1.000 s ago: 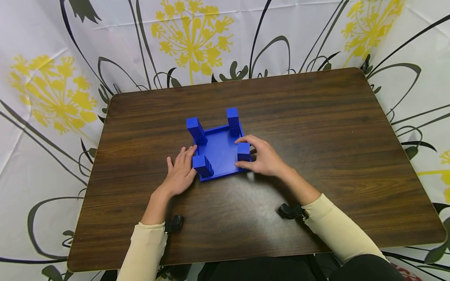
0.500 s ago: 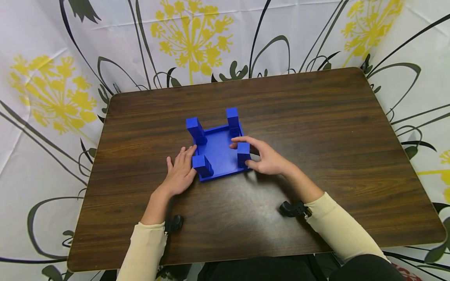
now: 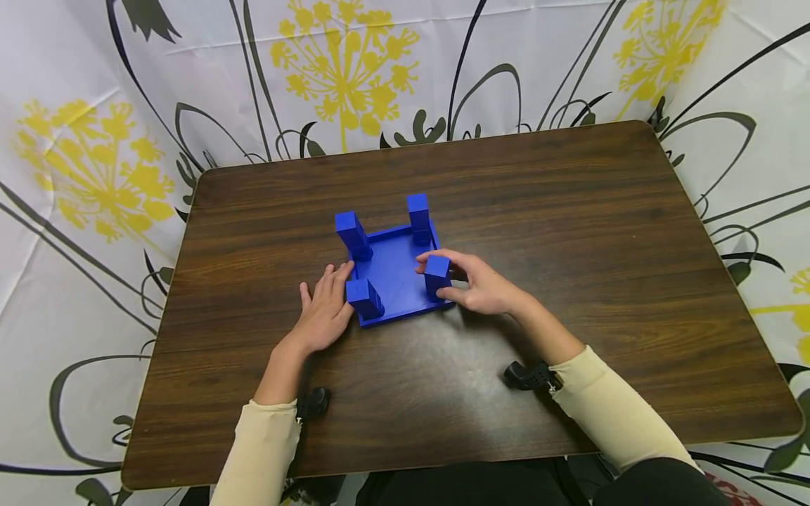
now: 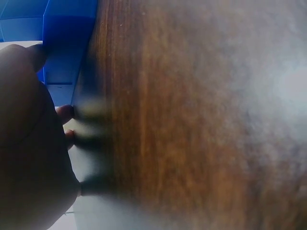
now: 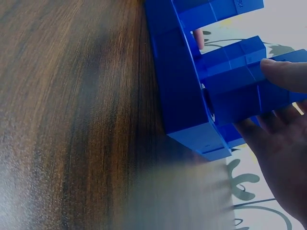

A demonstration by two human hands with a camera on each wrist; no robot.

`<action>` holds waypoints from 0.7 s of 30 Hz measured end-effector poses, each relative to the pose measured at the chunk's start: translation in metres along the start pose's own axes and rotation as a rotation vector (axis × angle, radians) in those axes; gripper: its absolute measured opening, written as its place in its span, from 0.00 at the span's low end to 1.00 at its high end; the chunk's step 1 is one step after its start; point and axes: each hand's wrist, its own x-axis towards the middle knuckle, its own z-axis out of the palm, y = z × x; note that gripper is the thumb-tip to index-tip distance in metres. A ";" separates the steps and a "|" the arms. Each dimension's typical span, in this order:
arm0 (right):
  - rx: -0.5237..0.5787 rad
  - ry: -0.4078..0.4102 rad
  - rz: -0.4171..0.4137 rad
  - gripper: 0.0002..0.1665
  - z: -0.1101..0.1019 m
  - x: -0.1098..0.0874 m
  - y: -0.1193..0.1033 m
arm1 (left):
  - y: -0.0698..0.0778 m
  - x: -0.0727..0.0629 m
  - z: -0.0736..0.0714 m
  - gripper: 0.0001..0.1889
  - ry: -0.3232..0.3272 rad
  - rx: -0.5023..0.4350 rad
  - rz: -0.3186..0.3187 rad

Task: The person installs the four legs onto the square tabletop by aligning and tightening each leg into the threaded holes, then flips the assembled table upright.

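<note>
A shallow square blue tray lies on the table with a blue square post standing at each corner. At its near right corner, my right hand pinches a post between thumb and fingers. In the right wrist view, this post leans a little, and a thin gap shows at its foot beside the tray wall. My left hand lies with fingers extended along the tray's left side, fingertips right at its edge. The near left post rises next to that hand.
The far left post and far right post stand upright on the tray. A dark wood-grain table extends all around it. Behind the table hangs a white cloth with yellow and grey plant prints.
My right thumb has come in against the near right post, where hand and post were apart a second ago. That post has turned and tilted slightly left. The left hand stays put.
</note>
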 end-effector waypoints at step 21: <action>-0.105 0.117 0.052 0.28 0.002 0.000 0.002 | 0.001 -0.001 0.000 0.34 0.015 -0.001 0.006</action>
